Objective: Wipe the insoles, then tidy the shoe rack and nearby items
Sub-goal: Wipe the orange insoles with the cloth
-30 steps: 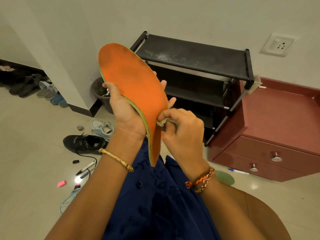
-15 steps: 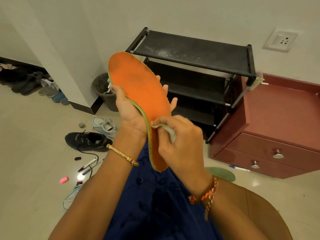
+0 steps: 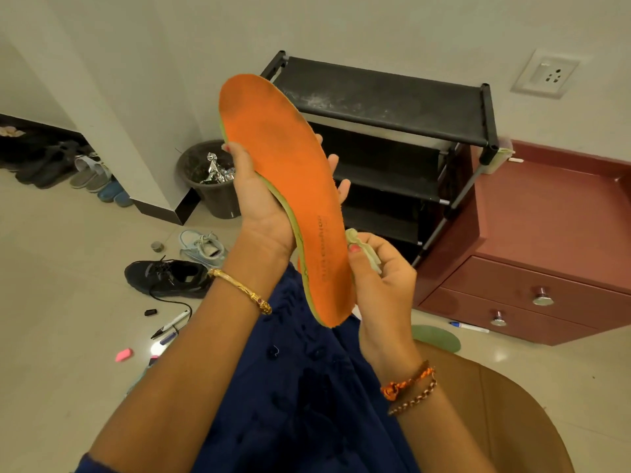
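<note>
An orange insole (image 3: 290, 186) with a green edge stands nearly upright in front of me, toe end up. My left hand (image 3: 263, 203) grips it from behind, thumb on the left edge and fingertips showing past the right edge. My right hand (image 3: 382, 271) pinches a small pale cloth (image 3: 363, 247) against the insole's right edge near the heel. Behind it stands the black shoe rack (image 3: 386, 100), its shelves bare and the top one dusty. A green insole (image 3: 437, 337) lies on the floor by my right wrist.
A red drawer cabinet (image 3: 546, 233) stands right of the rack. A dark bin (image 3: 208, 179) with foil sits left of it. A black shoe (image 3: 167, 278), a pale blue shoe (image 3: 201, 247), pens, a cable and a pink eraser (image 3: 123, 355) litter the floor. More footwear lines the far left wall.
My right hand with the cloth has slid from the insole's left edge across to its right edge. The insole has turned a little, so more of its orange face and printed text shows.
</note>
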